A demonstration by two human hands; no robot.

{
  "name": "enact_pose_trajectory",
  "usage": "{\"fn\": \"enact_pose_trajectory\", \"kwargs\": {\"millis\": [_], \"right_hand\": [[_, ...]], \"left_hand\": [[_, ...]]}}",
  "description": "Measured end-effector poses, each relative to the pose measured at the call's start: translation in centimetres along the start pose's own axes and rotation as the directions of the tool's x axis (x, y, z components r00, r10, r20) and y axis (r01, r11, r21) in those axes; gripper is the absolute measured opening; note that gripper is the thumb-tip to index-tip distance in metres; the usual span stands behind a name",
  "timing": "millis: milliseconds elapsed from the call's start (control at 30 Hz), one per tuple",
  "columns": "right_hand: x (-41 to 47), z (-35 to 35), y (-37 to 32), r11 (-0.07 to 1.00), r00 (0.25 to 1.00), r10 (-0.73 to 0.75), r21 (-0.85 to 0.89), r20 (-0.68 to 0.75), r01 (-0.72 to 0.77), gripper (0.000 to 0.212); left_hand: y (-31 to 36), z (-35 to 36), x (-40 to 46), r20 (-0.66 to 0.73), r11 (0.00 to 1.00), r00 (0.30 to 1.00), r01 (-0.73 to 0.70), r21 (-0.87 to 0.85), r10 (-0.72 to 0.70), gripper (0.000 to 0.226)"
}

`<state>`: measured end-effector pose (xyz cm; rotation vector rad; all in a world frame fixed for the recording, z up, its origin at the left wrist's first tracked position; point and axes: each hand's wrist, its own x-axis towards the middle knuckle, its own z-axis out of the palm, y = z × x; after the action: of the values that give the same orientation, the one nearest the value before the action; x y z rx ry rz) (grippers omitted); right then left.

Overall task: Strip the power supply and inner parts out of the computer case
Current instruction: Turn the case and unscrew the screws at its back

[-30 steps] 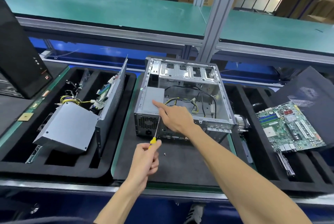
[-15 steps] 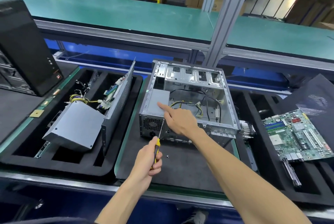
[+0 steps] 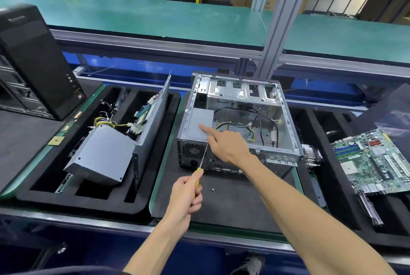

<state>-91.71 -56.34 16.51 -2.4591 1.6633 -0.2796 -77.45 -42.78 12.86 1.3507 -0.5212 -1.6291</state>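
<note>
The grey metal power supply box [image 3: 200, 123] sits in the near-left corner of the open silver computer case [image 3: 238, 119], so keep the right hand [image 3: 228, 144] pressing it with a straight forefinger. The left hand [image 3: 186, 194] has its grip clenched round the yellow-handled screwdriver [image 3: 198, 177], tip at the rear panel; I'd drive it square to avoid slipping. No readable labels.
</note>
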Motion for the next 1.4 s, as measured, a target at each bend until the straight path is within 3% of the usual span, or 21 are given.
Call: {"fn": "enact_pose_trajectory", "kwargs": {"millis": [100, 233, 367, 500, 600, 767, 833, 1033, 1200, 1300, 1400], "right_hand": [[-0.1, 0.0, -0.1, 1.0, 1.0, 0.003, -0.003, 0.001, -0.003, 0.052], [-0.1, -0.2, -0.1, 1.0, 1.0, 0.012, 0.005, 0.0, -0.012, 0.052], [-0.1, -0.2, 0.0, 1.0, 1.0, 0.004, -0.001, 0.005, -0.004, 0.052], [-0.1, -0.2, -0.1, 1.0, 1.0, 0.001, 0.0, 0.0, -0.001, 0.054], [-0.1, -0.1, -0.2, 1.0, 1.0, 0.0, -0.004, -0.007, 0.0, 0.056], [-0.1, -0.2, -0.1, 1.0, 1.0, -0.001, 0.0, -0.005, 0.001, 0.053], [-0.2, -0.2, -0.2, 1.0, 1.0, -0.008, 0.006, -0.006, 0.008, 0.053], [-0.1, -0.2, -0.1, 1.0, 1.0, -0.023, -0.008, -0.01, 0.023, 0.052], [0.1, 0.1, 0.1, 0.999, 0.999, -0.041, 0.014, -0.028, 0.041, 0.056], [0.0, 0.2, 0.1, 0.999, 0.999, -0.04, 0.018, -0.027, 0.041, 0.054], [-0.5, 0.1, -0.1, 0.996, 0.99, -0.049, 0.065, -0.13, 0.058, 0.047]], "left_hand": [[-0.2, -0.3, -0.2, -0.003, 0.999, 0.999, -0.044, 0.003, 0.044, 0.023], [-0.2, -0.1, -0.2, -0.028, 0.999, 1.0, 0.012, 0.035, -0.011, 0.032], [0.3, 0.3, -0.3, 0.051, 0.997, 0.996, 0.072, -0.004, -0.072, 0.047], [0.7, 0.4, -0.3, 0.045, 0.997, 0.999, -0.027, 0.069, 0.024, 0.029], [0.1, 0.4, -0.4, -0.013, 0.998, 0.998, -0.056, 0.027, 0.056, 0.018], [-0.1, 0.8, -0.3, 0.024, 0.992, 0.996, 0.087, -0.095, -0.085, 0.043], [0.1, 1.0, -0.3, 0.064, 0.99, 0.994, 0.096, -0.108, -0.09, 0.04], [0.2, 0.8, 0.1, 0.002, 1.0, 1.0, 0.01, -0.015, -0.01, 0.025], [0.1, 0.6, 0.3, 0.063, 0.986, 0.992, 0.12, -0.118, -0.113, 0.045], [0.3, 0.5, 0.4, 0.076, 0.991, 0.992, 0.104, -0.086, -0.098, 0.039], [0.3, 0.2, 0.3, 0.035, 0.998, 0.998, 0.054, -0.026, -0.053, 0.032]]}}
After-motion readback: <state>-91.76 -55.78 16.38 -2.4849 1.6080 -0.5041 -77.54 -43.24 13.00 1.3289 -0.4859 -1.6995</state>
